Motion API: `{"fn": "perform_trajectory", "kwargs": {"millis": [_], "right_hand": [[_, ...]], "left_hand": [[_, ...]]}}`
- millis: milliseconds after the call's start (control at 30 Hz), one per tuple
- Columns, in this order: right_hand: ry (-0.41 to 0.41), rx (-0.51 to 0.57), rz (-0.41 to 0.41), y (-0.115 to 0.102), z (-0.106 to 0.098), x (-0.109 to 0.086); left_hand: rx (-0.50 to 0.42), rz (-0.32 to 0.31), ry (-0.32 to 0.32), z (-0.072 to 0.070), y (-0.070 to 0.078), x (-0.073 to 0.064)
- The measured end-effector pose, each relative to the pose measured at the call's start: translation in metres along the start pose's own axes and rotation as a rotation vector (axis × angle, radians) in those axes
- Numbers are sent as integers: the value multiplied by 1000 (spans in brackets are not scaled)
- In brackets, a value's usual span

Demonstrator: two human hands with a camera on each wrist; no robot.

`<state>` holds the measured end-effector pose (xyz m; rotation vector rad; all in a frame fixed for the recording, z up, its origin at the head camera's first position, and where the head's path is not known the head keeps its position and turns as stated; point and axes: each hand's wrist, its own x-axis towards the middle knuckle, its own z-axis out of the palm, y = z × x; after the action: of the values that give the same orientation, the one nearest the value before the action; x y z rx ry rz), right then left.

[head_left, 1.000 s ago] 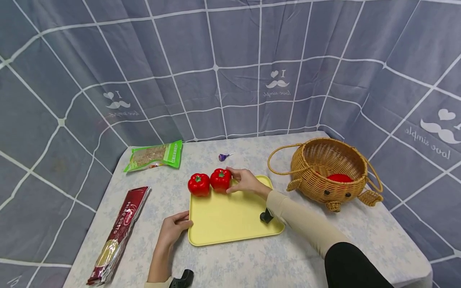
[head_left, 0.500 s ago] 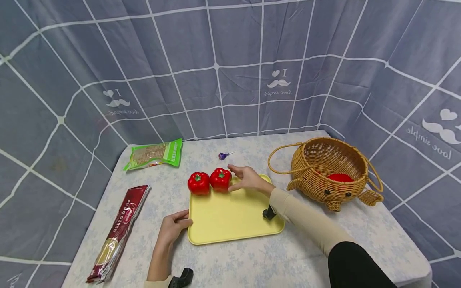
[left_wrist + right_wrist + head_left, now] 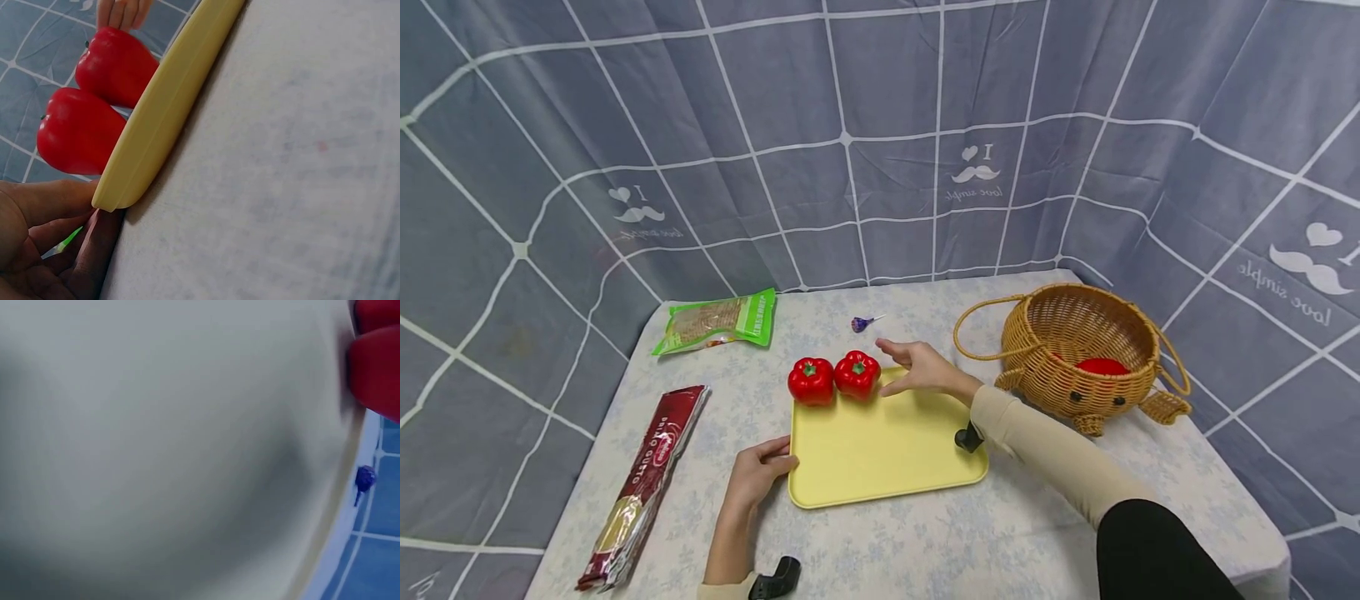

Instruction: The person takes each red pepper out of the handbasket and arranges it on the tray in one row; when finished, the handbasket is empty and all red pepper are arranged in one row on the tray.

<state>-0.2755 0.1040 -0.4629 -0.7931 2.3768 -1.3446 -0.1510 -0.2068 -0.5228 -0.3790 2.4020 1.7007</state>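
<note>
Two red bell peppers stand side by side at the back left of a yellow tray (image 3: 880, 458) in the head view: a left pepper (image 3: 811, 392) and a right pepper (image 3: 855, 385). My left hand (image 3: 755, 475) pinches the tray's left rim, with thumb and fingers around it in the left wrist view. Just right of the right pepper, my right hand (image 3: 922, 368) hovers over the tray's back edge, thumb and fingers spread and holding nothing. The right wrist view shows part of a pepper (image 3: 378, 372); the hand itself is out of that frame.
A wicker basket (image 3: 1037, 383) with a red thing (image 3: 1102, 367) inside stands at the right. Behind the tray lies a purple-wrapped lollipop (image 3: 860, 324). A green packet (image 3: 718, 322) and a long dark-red packet (image 3: 643, 487) lie at the left.
My right hand has let go of the right pepper and drawn slightly to the right, fingers opening. My left hand stays at the tray's rim.
</note>
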Motion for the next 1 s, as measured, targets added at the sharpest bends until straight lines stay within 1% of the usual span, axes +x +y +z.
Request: {"fn": "perform_trajectory", "kwargs": {"millis": [133, 300, 433, 600, 633, 767, 833, 900, 1000], "right_hand": [[-34, -43, -6, -8, -13, -12], [-63, -130, -21, -18, -37, -29], [-61, -198, -21, -30, -63, -48], [-49, -273, -17, -39, -105, -76], [-42, -302, -18, -40, -113, -81], [-8, -429, 32, -41, -143, -99], [2, -508, 72, -42, -155, -107], [1, -588, 101, -42, -166, -115], [-9, -671, 133, -40, -179, -127]], "left_hand": [[-4, 8, -2, 0, 1, 0], [1, 20, -1, -1, 1, 2], [1, 16, 4, -2, 1, 3], [4, -1, 10, -2, 1, 2], [3, -1, 8, -2, 1, 2], [7, -14, 5, -3, 0, 0], [12, -21, 5, -4, 0, -1], [14, -26, 5, -4, -1, -2], [-1, -31, 5, -3, -2, -3]]}}
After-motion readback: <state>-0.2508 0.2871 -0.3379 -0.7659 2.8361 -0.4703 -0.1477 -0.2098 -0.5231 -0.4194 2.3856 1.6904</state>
